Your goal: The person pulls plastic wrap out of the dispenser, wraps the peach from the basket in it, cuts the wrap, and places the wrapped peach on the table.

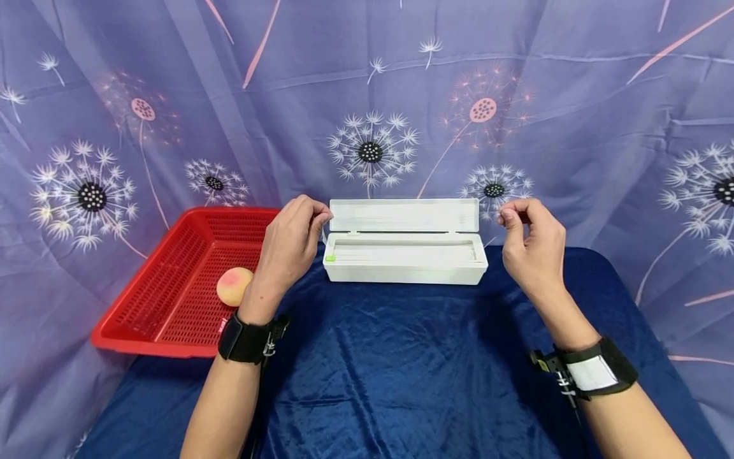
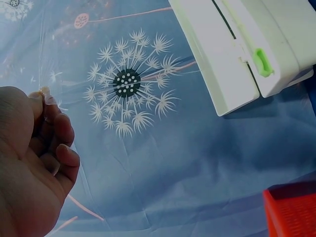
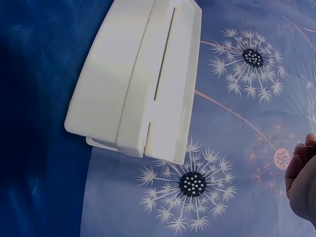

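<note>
The left hand [image 1: 292, 245] is raised just off the left end of the white dispenser box [image 1: 404, 258], its fingers curled with thumb and forefinger pinched together; in the left wrist view something thin and clear seems to sit between those fingertips. The right hand [image 1: 530, 245] is up at the box's right end in the same pinching pose. A faint sheen stretching between the two hands suggests a sheet of clear film [image 1: 404, 217] held taut by its corners, though the film itself is nearly invisible and I cannot be sure of its edges. The box lies on the blue-draped table [image 1: 401, 370], its long axis running left to right across the person's view, lid [image 1: 404, 215] swung up at the back and the open slot facing up and toward the person; a small green slider [image 1: 330, 258] sits at its left end. As far as the pictures show, the lid is already open and film appears drawn out, but it is not yet cut off. To the left of the box stands a red basket [image 1: 172, 319] holding a peach [image 1: 234, 286], untouched and unwrapped.
</note>
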The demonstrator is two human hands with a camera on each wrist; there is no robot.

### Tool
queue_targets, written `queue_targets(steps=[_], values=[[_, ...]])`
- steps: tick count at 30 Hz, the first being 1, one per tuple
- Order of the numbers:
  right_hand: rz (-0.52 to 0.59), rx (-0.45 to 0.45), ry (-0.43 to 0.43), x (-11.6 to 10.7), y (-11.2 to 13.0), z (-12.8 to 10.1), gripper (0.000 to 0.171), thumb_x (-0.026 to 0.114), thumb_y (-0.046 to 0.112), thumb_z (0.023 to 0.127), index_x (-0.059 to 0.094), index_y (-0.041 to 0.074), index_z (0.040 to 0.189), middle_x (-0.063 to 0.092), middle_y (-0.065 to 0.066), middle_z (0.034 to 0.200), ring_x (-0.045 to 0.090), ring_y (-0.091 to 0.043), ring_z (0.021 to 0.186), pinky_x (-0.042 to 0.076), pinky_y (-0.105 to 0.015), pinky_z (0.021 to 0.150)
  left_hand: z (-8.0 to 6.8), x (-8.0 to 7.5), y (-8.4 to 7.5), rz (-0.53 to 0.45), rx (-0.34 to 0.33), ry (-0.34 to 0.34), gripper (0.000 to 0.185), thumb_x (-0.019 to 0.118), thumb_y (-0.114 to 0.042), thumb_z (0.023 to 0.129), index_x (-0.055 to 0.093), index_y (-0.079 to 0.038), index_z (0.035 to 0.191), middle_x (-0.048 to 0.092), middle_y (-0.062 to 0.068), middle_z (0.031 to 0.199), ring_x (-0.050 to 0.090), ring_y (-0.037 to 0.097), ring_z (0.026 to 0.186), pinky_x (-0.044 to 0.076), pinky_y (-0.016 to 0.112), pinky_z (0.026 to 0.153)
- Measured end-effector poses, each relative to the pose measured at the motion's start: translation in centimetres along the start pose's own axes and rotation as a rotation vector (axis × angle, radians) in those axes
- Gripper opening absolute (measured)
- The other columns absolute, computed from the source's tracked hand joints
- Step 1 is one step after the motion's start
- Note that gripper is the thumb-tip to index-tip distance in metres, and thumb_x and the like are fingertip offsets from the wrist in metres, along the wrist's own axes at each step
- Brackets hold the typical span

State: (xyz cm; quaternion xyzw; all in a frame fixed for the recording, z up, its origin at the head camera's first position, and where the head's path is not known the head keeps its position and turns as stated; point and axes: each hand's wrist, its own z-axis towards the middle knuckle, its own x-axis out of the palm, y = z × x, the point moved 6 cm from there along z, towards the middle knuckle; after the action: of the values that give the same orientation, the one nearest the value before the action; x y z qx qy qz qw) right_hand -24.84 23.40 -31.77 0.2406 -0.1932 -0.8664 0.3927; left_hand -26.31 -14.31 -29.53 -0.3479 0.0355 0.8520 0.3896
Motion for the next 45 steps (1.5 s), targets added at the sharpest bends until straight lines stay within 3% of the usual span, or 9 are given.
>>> queue_targets(steps=[45], values=[[0.011, -0.041, -0.021, -0.9, 1.3, 0.2, 0.013, 0.065, 0.002, 0.104, 0.069, -0.009, 0.1, 0.07, -0.016, 0.086, 0.056, 0.005, 0.081, 0.038, -0.018, 0.072, 0.0, -1.4, -0.5, -0.019, 0.008, -0.026, 0.014, 0.063, -0.017, 0.107, 0.068, -0.003, 0.108, 0.063, 0.008, 0.091, 0.049, 0.022, 0.074, 0.038, 0.037, 0.066]])
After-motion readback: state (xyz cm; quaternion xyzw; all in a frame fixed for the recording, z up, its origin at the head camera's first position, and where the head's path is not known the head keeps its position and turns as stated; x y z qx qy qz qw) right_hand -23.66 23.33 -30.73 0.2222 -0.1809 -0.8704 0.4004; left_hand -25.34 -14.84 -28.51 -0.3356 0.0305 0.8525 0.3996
